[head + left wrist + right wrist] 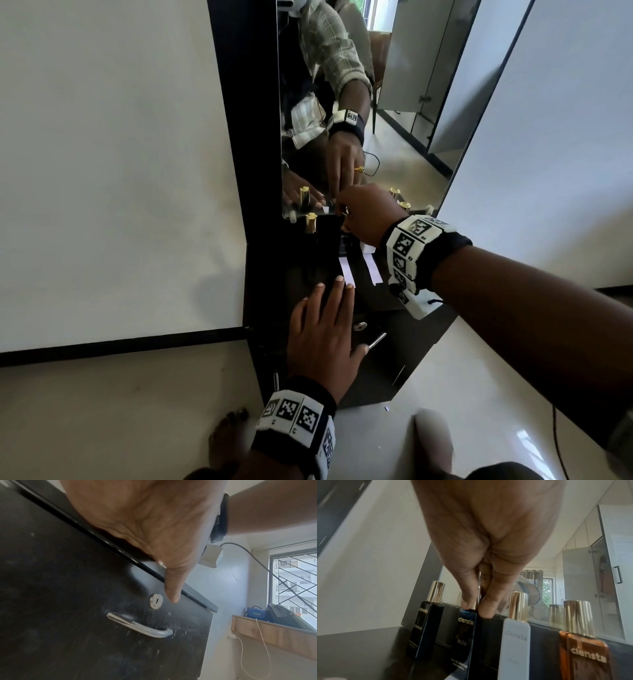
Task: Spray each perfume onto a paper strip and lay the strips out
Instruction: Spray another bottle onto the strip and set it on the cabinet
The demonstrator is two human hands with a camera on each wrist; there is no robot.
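Note:
Four perfume bottles with gold caps stand in a row against the mirror: a black one (426,628), a dark blue "BLEU" one (465,635), a pale grey one (513,642) and an amber one (585,655). My right hand (475,609) pinches the blue bottle's gold cap between thumb and fingers; in the head view it (349,219) hides that bottle. Two white paper strips (346,274) (373,270) lie on the black cabinet top (301,274). My left hand (329,308) lies flat on the top, fingertips touching the near end of the left strip.
A mirror (394,102) rises right behind the bottles. The cabinet front below my left hand has a lock (155,601) and a metal handle (139,625). White walls flank the cabinet. My bare foot (229,442) stands on the floor.

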